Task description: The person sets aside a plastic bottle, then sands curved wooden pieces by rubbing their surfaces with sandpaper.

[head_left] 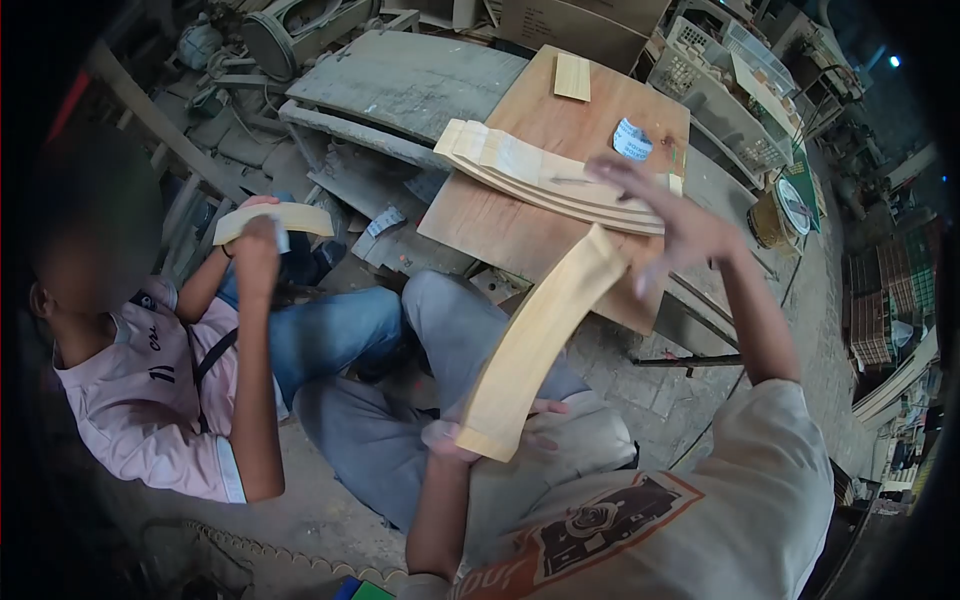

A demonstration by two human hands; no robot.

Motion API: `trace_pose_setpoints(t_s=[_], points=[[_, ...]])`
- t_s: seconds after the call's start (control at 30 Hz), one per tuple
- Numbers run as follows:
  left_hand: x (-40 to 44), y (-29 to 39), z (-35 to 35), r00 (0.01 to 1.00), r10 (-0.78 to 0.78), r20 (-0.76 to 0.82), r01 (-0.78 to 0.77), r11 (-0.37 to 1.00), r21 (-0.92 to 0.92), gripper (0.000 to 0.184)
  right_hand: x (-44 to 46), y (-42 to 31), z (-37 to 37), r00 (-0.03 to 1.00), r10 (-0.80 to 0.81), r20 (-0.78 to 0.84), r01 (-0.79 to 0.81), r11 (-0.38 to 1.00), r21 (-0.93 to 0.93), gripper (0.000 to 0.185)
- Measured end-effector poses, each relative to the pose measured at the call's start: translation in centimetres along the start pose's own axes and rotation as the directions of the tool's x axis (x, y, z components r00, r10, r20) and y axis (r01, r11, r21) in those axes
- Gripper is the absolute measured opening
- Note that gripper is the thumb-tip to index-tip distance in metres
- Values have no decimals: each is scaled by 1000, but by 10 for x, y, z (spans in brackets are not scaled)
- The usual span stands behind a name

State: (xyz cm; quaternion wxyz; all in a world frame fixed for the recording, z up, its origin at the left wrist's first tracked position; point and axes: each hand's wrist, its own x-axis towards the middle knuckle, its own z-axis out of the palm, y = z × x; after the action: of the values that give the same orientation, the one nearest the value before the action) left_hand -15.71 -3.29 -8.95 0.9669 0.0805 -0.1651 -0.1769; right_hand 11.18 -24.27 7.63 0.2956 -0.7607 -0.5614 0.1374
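A curved, pale wooden piece (pixel 545 340) slants up from my lap, its lower end held in my left hand (pixel 455 440). Fingers of that hand show on both sides of the wood. My right hand (pixel 690 225) is raised beside the piece's upper end, fingers spread and slightly blurred, with nothing visible in it. Just behind it, several similar curved wooden pieces (pixel 540 175) lie side by side on a plywood board (pixel 520 100). A scrap of sandpaper (pixel 631 140), printed back up, rests on the board, and a small flat wood block (pixel 572 78) lies near its far edge.
At left, a seated co-worker (pixel 170 390) holds another curved wooden piece (pixel 300 217) and a pale scrap. A worn bench (pixel 400 85) stands behind. White plastic crates (pixel 700 65) and a lidded tub (pixel 780 215) are at right. Another paper scrap (pixel 385 221) lies below the bench.
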Motion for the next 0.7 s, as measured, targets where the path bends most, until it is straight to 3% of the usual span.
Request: trace_pose_setpoints(t_s=[0.07, 0.13, 0.17, 0.23, 0.37, 0.4, 0.43, 0.47, 0.5, 0.57, 0.63, 0.67, 0.7], points=[[-19, -11, -13, 991, 39, -126, -36, 999, 21, 99, 3, 61, -16, 978, 148, -148, -182, 950, -255, 88], [-33, -15, -24, 992, 11, -125, -16, 999, -34, 95, 18, 149, -31, 863, 402, -306, -496, 792, -357, 87], [-33, -16, -20, 995, -2, -98, 7, 999, 48, 94, 25, 191, -38, 770, 523, -364, -637, 664, -392, 90], [-43, -17, -11, 995, 35, -93, -36, 999, -6, 94, 38, 235, -45, 532, 793, -297, -843, 464, -272, 97], [-94, -27, 6, 961, 157, -226, -196, 967, -161, 103, 43, 254, -46, 519, 835, -184, -806, 406, -431, 78], [-110, -40, 0, 969, 231, -83, -245, 927, -285, 109, 50, 259, -43, 515, 846, -139, -780, 395, -486, 73], [-125, -46, -8, 965, 247, -91, -262, 926, -273, 109, 58, 264, -39, 509, 856, -93, -748, 386, -539, 68], [-132, -44, -12, 971, 227, -79, -237, 847, -476, 99, 64, 271, -35, 499, 865, -49, -713, 377, -591, 63], [-104, 28, -29, 976, 210, -60, -196, 726, -660, 89, 64, 282, -36, 509, 860, -39, -703, 389, -595, 63], [-71, 210, -66, 982, 188, 6, -67, 377, -924, 70, 57, 304, -45, 680, 715, -163, -589, 401, -701, 40], [-56, 374, -96, 977, 191, 94, 104, -43, -994, 51, 56, 277, -50, 708, 666, -235, -633, 451, -630, 35], [-55, 402, -99, 969, 207, 138, 189, -254, -949, 41, 53, 253, -54, 724, 618, -308, -665, 504, -551, 31], [-67, 413, -111, 956, 232, 178, 267, -449, -853, 32, 55, 206, -46, 647, 626, -436, -762, 551, -341, 25]])
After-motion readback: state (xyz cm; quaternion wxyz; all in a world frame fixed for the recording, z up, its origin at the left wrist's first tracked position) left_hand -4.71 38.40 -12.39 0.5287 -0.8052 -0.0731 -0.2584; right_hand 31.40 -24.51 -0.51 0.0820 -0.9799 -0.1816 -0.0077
